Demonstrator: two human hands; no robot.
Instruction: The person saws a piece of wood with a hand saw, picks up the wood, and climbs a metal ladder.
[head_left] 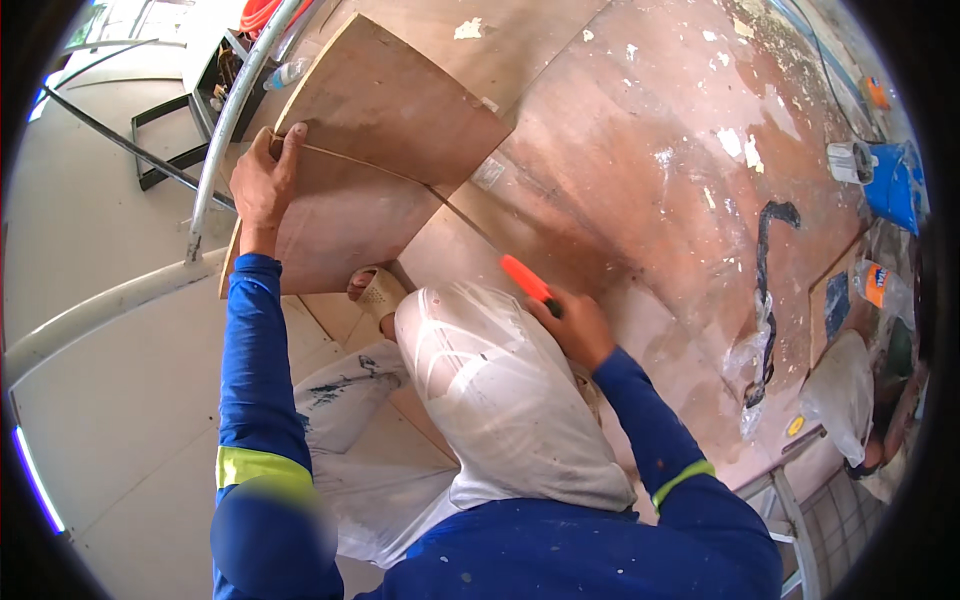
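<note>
My left hand (265,185) grips the left edge of a brown plywood sheet (390,95), its thumb lying on top and its fingers curled over the edge. A narrow line runs across the plywood from this hand, with a lower section (340,225) on its near side; I cannot tell whether they are separate pieces. Closed around a tool with an orange-and-black handle (528,278) is my right hand (578,328), just beyond my bent knee. A thin dark line stretches from the handle's tip toward the plywood, and whether it is a blade is unclear.
Metal tubing (212,165) curves beside the plywood on the left. A sandalled foot (378,293) is close to the lower section. Stained, paint-flecked boards (620,150) spread to the right. Along the far right are a blue bucket (893,185), plastic bags (840,395) and a black strip (765,250).
</note>
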